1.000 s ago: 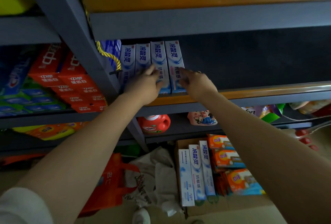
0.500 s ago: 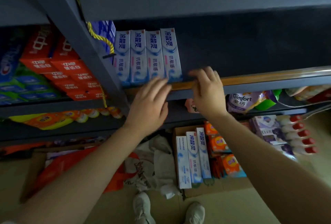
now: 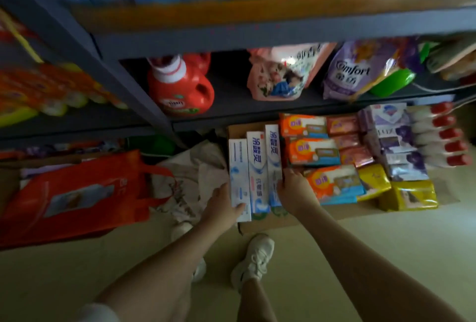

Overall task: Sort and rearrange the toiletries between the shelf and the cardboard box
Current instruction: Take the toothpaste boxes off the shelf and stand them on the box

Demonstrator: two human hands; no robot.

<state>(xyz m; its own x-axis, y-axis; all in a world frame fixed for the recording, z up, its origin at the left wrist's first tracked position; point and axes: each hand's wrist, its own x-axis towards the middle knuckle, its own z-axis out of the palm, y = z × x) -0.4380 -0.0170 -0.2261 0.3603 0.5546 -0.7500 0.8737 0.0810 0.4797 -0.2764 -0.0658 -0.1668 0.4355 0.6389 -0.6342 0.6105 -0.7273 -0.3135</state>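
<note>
Both hands are down at the cardboard box (image 3: 260, 223) on the floor, at its left end, where three toothpaste boxes (image 3: 253, 169) stand side by side on their long edges. The left hand (image 3: 221, 205) lies against the outer face of the leftmost box, with the thumb curled over its near end. The right hand (image 3: 293, 190) is at the other side of the group, its fingers bent around the rightmost box. So the two hands clamp the three boxes between them, probably because the whole group can then be lifted as one block.

More toothpaste boxes of the same kind stand at the front edge of the upper shelf board (image 3: 257, 9), near its left post, which suggests that these three are meant to join them. The rest of the cardboard box holds orange soap packs (image 3: 313, 150) and yellow packets (image 3: 409, 194), packed tightly to the right, just beside the right hand.
</note>
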